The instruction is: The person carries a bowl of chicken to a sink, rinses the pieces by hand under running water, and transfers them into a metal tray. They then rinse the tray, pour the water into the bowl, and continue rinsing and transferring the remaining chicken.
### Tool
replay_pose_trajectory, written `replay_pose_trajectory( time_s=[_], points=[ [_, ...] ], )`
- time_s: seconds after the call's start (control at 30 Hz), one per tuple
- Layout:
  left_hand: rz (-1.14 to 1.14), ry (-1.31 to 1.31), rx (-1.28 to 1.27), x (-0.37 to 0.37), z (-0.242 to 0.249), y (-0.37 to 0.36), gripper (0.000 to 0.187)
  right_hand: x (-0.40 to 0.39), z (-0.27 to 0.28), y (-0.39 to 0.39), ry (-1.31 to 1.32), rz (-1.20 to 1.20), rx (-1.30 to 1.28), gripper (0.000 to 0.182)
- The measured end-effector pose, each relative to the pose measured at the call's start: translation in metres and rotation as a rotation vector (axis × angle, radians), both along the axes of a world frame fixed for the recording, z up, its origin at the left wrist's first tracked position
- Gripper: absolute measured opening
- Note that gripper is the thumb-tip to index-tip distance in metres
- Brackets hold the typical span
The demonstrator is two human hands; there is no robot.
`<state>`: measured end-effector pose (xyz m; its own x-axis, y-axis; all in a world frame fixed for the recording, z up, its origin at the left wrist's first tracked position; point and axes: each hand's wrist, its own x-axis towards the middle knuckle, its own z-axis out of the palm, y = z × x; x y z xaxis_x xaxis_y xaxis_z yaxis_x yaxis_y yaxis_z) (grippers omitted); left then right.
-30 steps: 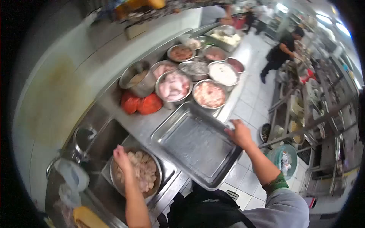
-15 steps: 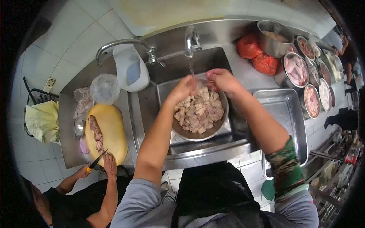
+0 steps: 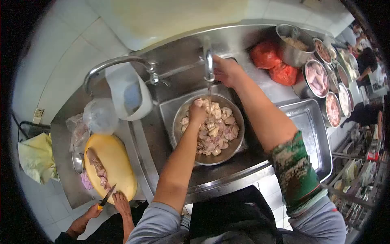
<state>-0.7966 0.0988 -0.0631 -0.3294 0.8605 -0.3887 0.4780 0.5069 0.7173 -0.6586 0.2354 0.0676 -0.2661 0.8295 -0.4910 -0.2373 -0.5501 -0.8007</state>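
A round metal bowl [image 3: 178, 143] full of chopped pale meat pieces [image 3: 219, 134] sits in the sink. My left hand [image 3: 198, 114] is down in the bowl, its fingers curled into the meat at the left side. Above the bowl's far rim, water runs from the faucet [image 3: 209, 65] onto the meat. My right hand [image 3: 228, 73] is up beside this faucet, with its bent fingers closed at the faucet's right side; the fingertips are partly hidden behind it.
At left, a co-worker's hands [image 3: 120, 202] hold a knife [image 3: 107, 195] and steady meat on a yellow board [image 3: 120, 171]. A second faucet [image 3: 118, 61] and a white plastic container [image 3: 144, 99] stand nearby. Right are red bags [image 3: 266, 55], several meat bowls and a metal tray [image 3: 321, 122].
My right hand has moved from above the bowl up to the faucet. My left hand has gone down into the meat. The view has shifted, and the co-worker's knife remains by the meat.
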Motion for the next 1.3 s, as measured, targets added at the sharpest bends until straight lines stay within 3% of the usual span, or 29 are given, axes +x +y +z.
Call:
replay_pose_trajectory(
  time_s=[0.07,0.17,0.2,0.3,0.4,0.5,0.53,0.6,0.73,0.83,0.93,1.0,1.03,1.07,1.13,1.17,1.2,1.23,1.3],
  points=[
    [0.005,0.183,-0.023,-0.010,-0.043,0.010,0.054,-0.015,0.012,-0.003,0.193,0.086,-0.069,0.029],
    [-0.251,0.288,0.006,-0.013,-0.035,0.009,0.060,-0.025,-0.010,0.011,0.462,0.129,-0.088,0.020],
    [-0.253,0.208,0.071,-0.016,-0.056,0.010,0.061,-0.024,-0.014,0.012,0.495,0.118,-0.093,0.016],
    [-0.263,0.405,0.031,-0.012,-0.079,0.023,0.059,-0.026,-0.012,0.013,0.495,0.090,-0.112,0.017],
    [-0.351,0.360,0.004,-0.009,-0.086,0.031,0.057,-0.029,-0.009,0.011,0.478,0.056,-0.118,0.017],
    [-0.380,0.734,0.031,-0.001,-0.115,0.036,0.055,-0.028,-0.004,0.010,0.452,0.057,-0.125,0.016],
    [-0.233,0.595,0.055,-0.005,-0.141,0.044,0.050,-0.028,-0.004,0.010,0.448,0.064,-0.127,0.016],
    [-0.026,0.405,0.056,-0.002,-0.144,0.053,0.045,-0.027,-0.001,0.009,0.437,0.064,-0.127,0.016],
    [-0.139,0.653,0.068,0.005,-0.126,0.052,0.036,-0.030,-0.009,0.013,0.444,0.068,-0.123,0.016],
    [-0.256,0.823,0.100,0.002,-0.155,0.055,0.031,-0.023,-0.003,0.009,0.403,0.116,-0.105,0.026],
    [-0.238,0.997,0.426,0.004,-0.167,0.053,0.033,-0.006,-0.006,-0.011,0.133,0.196,-0.009,0.045],
    [-0.325,0.946,0.553,0.012,-0.141,0.046,0.033,0.006,-0.037,-0.021,-0.137,0.242,0.056,0.062],
    [-0.366,0.922,0.614,0.020,-0.118,0.041,0.033,0.010,-0.090,-0.022,-0.269,0.265,0.143,0.062],
    [-0.283,0.489,0.168,0.039,-0.046,0.039,0.034,0.013,-0.136,-0.023,-0.402,0.287,0.236,0.063],
    [-0.275,0.223,0.072,0.040,0.005,0.034,0.037,0.021,-0.145,-0.065,-0.428,0.219,0.118,0.054],
    [-0.266,0.089,0.023,0.039,0.019,0.029,0.039,0.022,-0.128,-0.085,-0.208,0.125,-0.028,0.050],
    [-0.059,-0.099,0.000,0.037,0.003,0.021,0.043,0.023,-0.097,-0.100,0.012,0.038,-0.169,0.047],
    [-0.043,-0.016,0.041,0.038,0.017,0.009,0.045,0.020,-0.078,-0.117,0.235,-0.038,-0.317,0.043],
    [-0.016,0.164,0.140,0.041,0.056,-0.002,0.047,-0.006,-0.094,-0.133,0.469,-0.137,-0.245,0.036]
  ],
)
